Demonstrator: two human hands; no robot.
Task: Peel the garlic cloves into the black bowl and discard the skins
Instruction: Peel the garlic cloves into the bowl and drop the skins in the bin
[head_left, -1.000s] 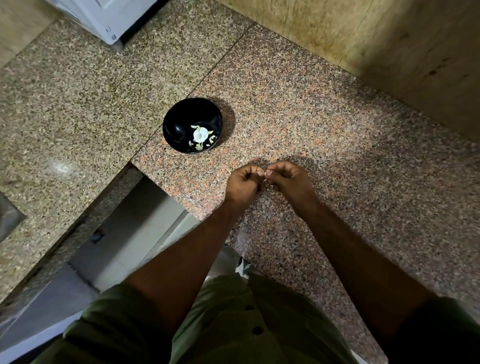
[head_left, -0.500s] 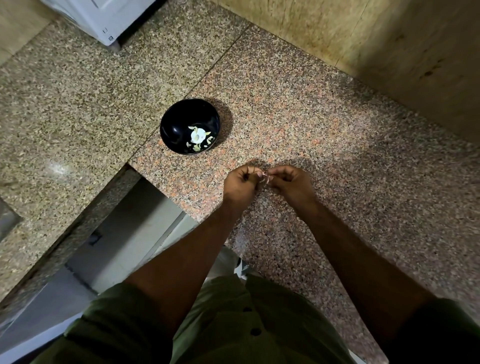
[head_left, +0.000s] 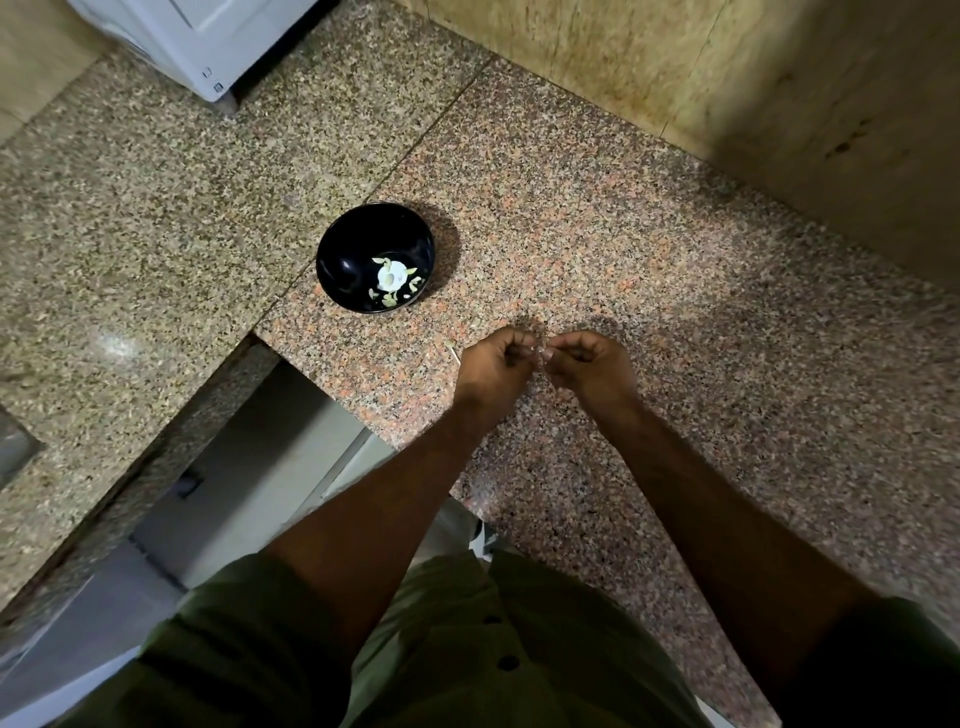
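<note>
The black bowl (head_left: 343, 260) stands on the granite counter, up and left of my hands. Inside it lie a white piece of garlic (head_left: 392, 274) and several small pale bits. My left hand (head_left: 493, 366) and my right hand (head_left: 592, 364) meet fingertip to fingertip just above the counter. Between them they pinch a small garlic clove (head_left: 540, 352), which the curled fingers mostly hide. A thin pale sliver of skin (head_left: 453, 354) lies on the counter just left of my left hand.
The reddish granite counter (head_left: 675, 312) runs to a tan wall (head_left: 727, 78) at the back right. A white appliance (head_left: 208, 36) stands at the far left. The counter edge drops to an open gap (head_left: 249, 467) below my left arm.
Both hands stay pinched together on the clove and their fingers have shifted slightly. The view has drifted a little. The pale sliver now shows on the counter by my left hand.
</note>
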